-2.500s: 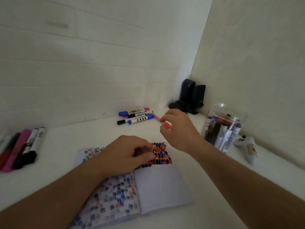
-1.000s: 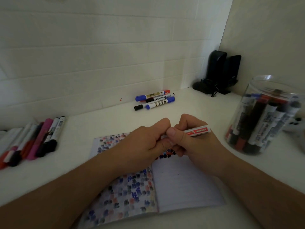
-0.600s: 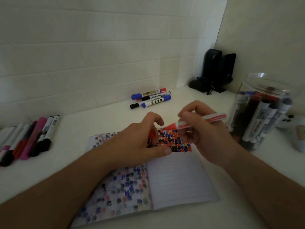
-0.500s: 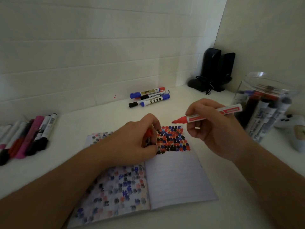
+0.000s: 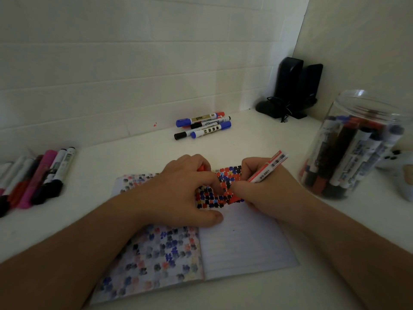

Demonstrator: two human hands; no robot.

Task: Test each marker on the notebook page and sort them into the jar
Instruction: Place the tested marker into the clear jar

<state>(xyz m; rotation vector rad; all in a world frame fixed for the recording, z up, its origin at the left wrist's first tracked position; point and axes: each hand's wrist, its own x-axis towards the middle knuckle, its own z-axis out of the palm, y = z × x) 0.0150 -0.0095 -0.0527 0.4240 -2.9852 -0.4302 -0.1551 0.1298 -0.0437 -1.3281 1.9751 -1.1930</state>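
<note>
Head view, frame centre: right hand (image 5: 266, 193) pinches red marker (image 5: 267, 167) mid-barrel, tip at notebook (image 5: 245, 242); left hand (image 5: 178, 193) grips its cap (image 5: 201, 168); marker judged light, rigid, smooth.

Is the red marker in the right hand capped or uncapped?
Uncapped: the left hand holds the red cap, while the right hand holds the red marker tip-down.

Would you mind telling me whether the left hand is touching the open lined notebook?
Touching. The head view shows the left hand lying on the open lined notebook, its thumb pressed flat against the page.
</note>
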